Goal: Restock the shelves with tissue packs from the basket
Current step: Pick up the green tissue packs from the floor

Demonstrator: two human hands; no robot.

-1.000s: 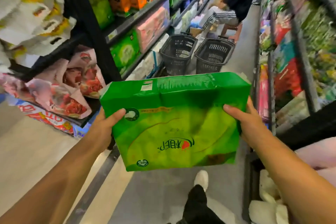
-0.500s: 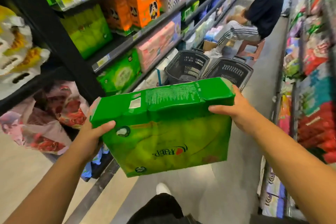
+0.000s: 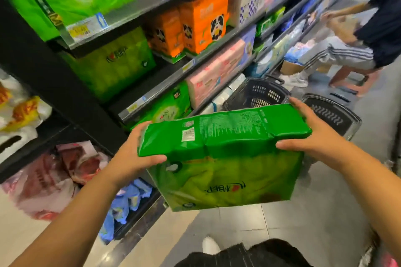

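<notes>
pack: large green plastic-wrapped tissue pack [image 3: 227,158], held in the air between both hands, over the grey tiled floor [image 3: 314,227], just in front of the shelf unit and on no shelf. Narrow printed side faces up, slightly tilted. The logo on the near face reads upside down.
left hand: left hand [image 3: 132,158] grips the pack's left end, thumb laid across the near face, fingers curled round the end.
right hand: right hand [image 3: 314,134] grips the right end, thumb on the near top edge, fingers wrapped over the top.
baskets: black slotted plastic basket [image 3: 258,93] on the floor behind the pack, against the shelf foot. Second black basket [image 3: 334,115] just right of it. Contents: cannot tell.
shelves: dark metal shelf unit [image 3: 65,93] on the left.
stock: matching green pack on the middle shelf [image 3: 117,63], smaller green pack on the lower shelf [image 3: 169,106], orange panda-print boxes [image 3: 204,21], pink tissue packs [image 3: 217,71].
aisle: second person in a dark top and striped trousers [image 3: 368,34] further down, blurred.
wearer: white shoe [image 3: 209,245] on the floor below the pack.
</notes>
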